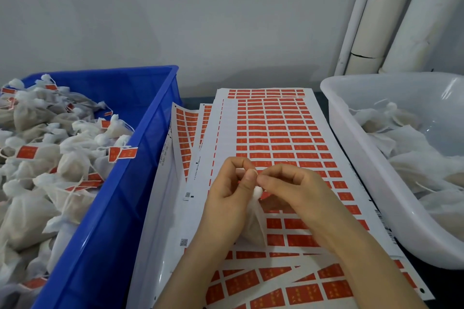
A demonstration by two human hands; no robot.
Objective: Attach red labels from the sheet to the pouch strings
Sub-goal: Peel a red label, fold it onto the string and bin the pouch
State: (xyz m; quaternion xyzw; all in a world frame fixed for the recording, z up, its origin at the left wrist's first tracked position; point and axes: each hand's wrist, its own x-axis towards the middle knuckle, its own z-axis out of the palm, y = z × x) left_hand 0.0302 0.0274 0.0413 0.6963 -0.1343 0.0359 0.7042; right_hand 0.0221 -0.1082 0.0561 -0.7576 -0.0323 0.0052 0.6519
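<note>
You are partway through one pouch, held just above the near part of the label sheet that lies mid-bench. Your left hand has its fingers curled, thumb and forefinger pinching the pouch's gathered neck. Your right hand is curled the same way and pinches the same spot from the right. A sliver of red label shows just under the right fingertips, so I judge it is being folded onto the string (your fingers hide the string, so I cannot tell whether the label is stuck down yet).

On the left, the blue crate is heaped with tagged pouches, which looks like the finished work. Still to do is a lower pile of bare pouches in the white tub on the right. The label sheet has most far rows full, with gaps only in the near rows, so plenty of labels remain.

Each label carries pale characters too small to read. There are QR codes on the left margins and a barcode on the right edge, and the fine print beside them is illegible.
</note>
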